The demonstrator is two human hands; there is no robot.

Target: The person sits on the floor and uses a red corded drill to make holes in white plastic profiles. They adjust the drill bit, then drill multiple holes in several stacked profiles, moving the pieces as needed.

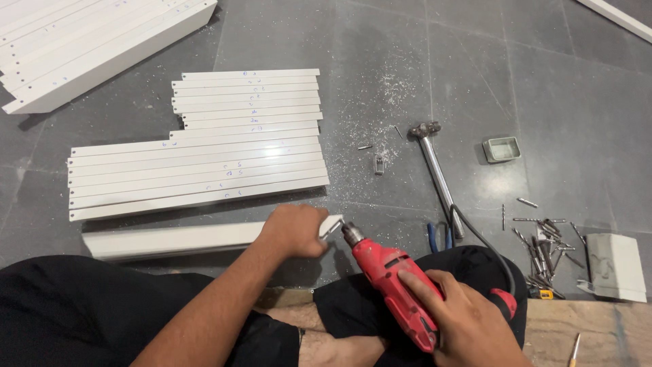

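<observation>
Black-clad knees fill the bottom of the view, and over them the right hand [456,314] is wrapped shut around the body of a red plastic electric drill [390,275] with a black cord trailing off to the right. Its silver chuck and bit point up and left at the end of a long white rectangular metal channel [183,239] that lies on the grey tiled floor [557,88]. The left hand [293,230] is clamped over that end, fingers curled down around it, just beside the bit.

To my eye, drilling here goes best with the channel pinned flat so it cannot spin, and the bit held square to the face — the drill looks tilted at present. Light pressure at the start should keep the tip from skating on painted metal. The holding fingers sit very close to the bit; sliding them back along the channel seems safer.

Behind lie stacked white flat strips [197,163], white swarf, a steel-handled hammer [437,170], a small grey tray [502,149] and a scatter of loose drill bits [543,248] — all clear of the work.
</observation>
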